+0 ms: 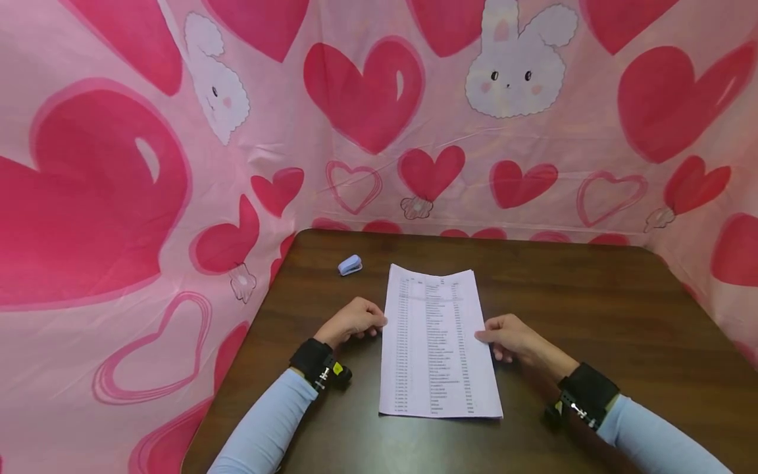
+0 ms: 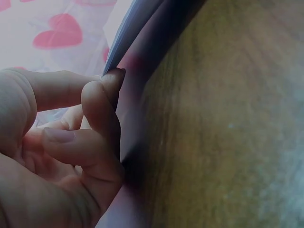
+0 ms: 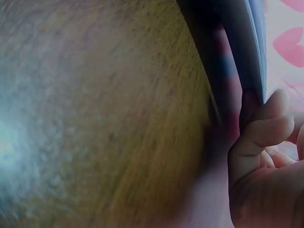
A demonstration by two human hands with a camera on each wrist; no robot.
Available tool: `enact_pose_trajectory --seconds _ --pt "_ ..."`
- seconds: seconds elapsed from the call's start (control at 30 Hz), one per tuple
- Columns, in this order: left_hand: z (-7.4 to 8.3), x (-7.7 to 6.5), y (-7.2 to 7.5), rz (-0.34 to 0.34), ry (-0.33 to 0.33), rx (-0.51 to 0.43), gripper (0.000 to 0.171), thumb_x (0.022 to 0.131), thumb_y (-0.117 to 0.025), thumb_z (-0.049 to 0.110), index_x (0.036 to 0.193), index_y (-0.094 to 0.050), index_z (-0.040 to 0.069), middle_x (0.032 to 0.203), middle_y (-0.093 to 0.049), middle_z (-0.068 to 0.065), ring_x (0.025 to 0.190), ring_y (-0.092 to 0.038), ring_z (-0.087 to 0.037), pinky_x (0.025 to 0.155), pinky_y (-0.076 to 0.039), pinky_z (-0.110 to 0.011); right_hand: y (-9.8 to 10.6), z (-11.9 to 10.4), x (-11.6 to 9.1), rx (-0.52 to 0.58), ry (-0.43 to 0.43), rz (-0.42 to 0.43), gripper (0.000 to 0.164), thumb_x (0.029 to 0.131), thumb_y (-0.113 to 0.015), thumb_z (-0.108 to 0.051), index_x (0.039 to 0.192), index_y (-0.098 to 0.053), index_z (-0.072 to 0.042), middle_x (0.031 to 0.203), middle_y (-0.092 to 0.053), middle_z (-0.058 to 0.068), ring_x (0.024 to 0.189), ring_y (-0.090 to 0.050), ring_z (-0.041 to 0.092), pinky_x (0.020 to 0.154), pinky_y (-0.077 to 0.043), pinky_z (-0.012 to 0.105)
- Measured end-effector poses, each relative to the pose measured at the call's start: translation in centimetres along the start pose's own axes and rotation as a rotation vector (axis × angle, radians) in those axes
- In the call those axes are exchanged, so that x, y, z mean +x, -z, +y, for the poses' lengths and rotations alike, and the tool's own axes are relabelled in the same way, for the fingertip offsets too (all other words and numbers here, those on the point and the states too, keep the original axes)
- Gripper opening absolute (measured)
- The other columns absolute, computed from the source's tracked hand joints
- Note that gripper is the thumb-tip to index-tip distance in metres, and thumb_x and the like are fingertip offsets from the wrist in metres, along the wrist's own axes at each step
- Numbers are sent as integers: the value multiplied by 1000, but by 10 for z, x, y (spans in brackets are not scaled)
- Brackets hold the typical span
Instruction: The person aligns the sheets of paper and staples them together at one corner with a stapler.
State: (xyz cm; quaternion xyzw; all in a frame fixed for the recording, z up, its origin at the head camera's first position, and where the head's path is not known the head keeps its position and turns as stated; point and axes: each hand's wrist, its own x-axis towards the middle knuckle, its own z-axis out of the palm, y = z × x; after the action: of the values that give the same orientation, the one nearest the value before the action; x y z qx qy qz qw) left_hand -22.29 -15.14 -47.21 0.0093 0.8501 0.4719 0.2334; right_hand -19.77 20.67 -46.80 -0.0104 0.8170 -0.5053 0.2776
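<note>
Several printed paper sheets form one stack between the two hands, its top page covered in columns of small text. At the stack's left edge, my left hand pinches the paper between thumb and fingertips. My right hand pinches the opposite edge, a little lower down, thumb on top. In the left wrist view the layered paper edge rises from the fingertips above the tabletop. The right wrist view likewise has the sheets held at the fingertips, with a gap under them.
A small light-blue stapler lies at the back left of the brown wooden table. Pink cloth with hearts and rabbits hangs behind the table and along its sides. Each wrist wears a black strap with a camera.
</note>
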Motion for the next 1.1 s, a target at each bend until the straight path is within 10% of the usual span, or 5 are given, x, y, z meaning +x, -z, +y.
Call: enact_pose_trajectory --seconds 0.4,1.1 --pt "3 2 -5 11 -40 169 11 89 -70 22 80 -72 15 70 -63 -2 57 -55 -19 45 -36 -27 -3 5 1 -23 16 -24 25 92 -68 -25 97 -67 -1 66 -63 4 41 -49 12 41 -36 22" --pt "2 1 2 -41 -30 176 18 91 -69 29 85 -75 14 72 -68 -3 59 -59 -18 48 -39 -25 6 10 -2 -86 -3 -88 36 92 -67 -35 106 -68 -2 72 -64 6 44 -52 10 44 -38 18"
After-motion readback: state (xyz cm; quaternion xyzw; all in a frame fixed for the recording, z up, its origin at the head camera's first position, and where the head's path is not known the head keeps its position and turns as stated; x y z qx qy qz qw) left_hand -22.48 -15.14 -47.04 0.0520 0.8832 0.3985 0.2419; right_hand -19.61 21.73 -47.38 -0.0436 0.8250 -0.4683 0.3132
